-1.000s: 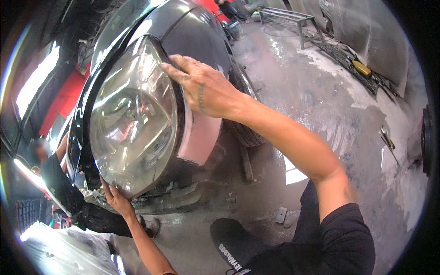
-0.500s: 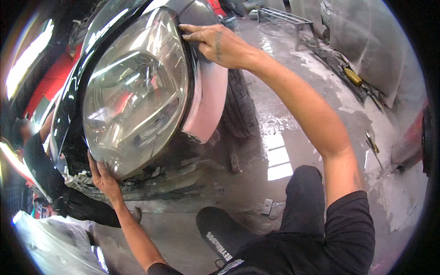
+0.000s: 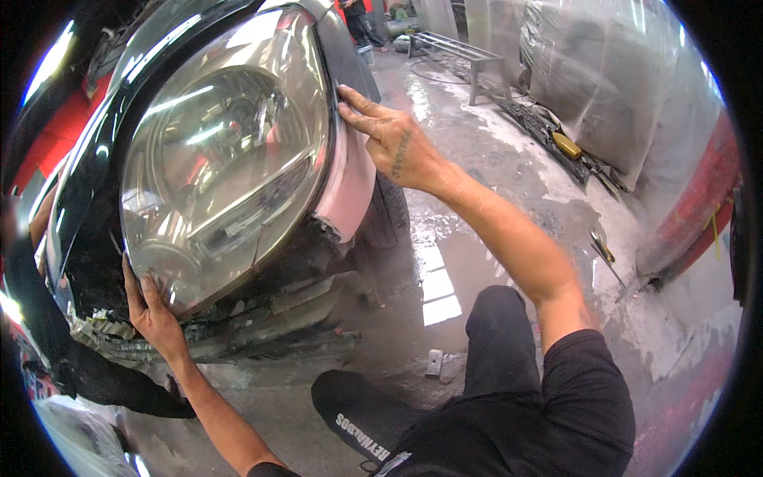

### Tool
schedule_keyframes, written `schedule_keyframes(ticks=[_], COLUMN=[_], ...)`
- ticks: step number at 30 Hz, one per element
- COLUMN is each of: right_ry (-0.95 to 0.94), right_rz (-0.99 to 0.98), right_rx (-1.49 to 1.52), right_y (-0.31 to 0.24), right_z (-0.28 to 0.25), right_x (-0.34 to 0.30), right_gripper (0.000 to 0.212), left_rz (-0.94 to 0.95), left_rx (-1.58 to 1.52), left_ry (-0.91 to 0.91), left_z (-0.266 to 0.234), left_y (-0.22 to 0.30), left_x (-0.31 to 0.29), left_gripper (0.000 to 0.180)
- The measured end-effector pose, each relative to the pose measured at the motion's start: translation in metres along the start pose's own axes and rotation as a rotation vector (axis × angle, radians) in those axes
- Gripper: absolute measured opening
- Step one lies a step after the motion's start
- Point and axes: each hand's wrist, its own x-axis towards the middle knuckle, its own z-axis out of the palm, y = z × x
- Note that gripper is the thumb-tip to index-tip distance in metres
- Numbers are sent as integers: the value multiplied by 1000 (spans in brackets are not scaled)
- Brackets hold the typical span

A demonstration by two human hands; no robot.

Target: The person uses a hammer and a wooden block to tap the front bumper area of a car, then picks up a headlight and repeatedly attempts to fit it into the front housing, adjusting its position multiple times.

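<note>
- Head view, the only one: large clear headlight (image 3: 226,159) sat in the front corner of a dark car, lens hazy, facing the camera.
- Left hand (image 3: 152,308) was flat against the lamp's lower edge, fingers (image 3: 129,278) spread up along the lens rim, palm under it. Pressing or steadying, not pinching anything.
- Right hand (image 3: 389,135) was on the lamp's outer edge, where it met the pink, sanded fender panel (image 3: 350,179). Fingers straight and close together, tips on the seam; nothing gripped.
- So the lamp was only braced between two open palms. Couldn't tell whether it was latched into its mount.
- Below the lamp the bumper area (image 3: 238,318) was stripped, with torn trim and bare structure showing.
- Floor (image 3: 477,262) was wet concrete with puddles; a small block (image 3: 434,362) lay just ahead of the person's dark shoe (image 3: 358,417). Hand tools (image 3: 602,248) lay off to the right, well apart.
- Risks, my read:
- Lamp could drop out if not seated, since neither hand had a closed hold on it.
- Right fingertips on the seam could get nipped if the lamp shifted toward the fender.
- Jagged trim under the left hand could cut the wrist.
- Wet floor could let the foot slide while leaning in.
</note>
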Motion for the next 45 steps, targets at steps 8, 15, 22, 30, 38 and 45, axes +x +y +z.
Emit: schedule_keyframes(ticks=[8,15,22,30,38,45], right_ry=[6,48,48,402,393,636], right_rz=[-4,97,-21,134,45,-62], right_rx=[46,93,-29,-66,-174,-55], right_y=[12,9,24,36,48,48], right_z=[-15,6,-3,47,49,55], right_x=[9,5,6,37,38,70], right_gripper=[55,53,46,49,43,37], left_rz=[-16,-15,-13,-6,-17,-33], left_rx=[-36,15,32,16,23,-19], left_ry=[5,23,3,4,16,36], left_z=[-1,-4,-4,-3,-2,-4], left_y=[-1,-6,-3,-3,-2,-7], left_x=[1,1,2,3,2,3], left_gripper=[54,52,51,52,51,51])
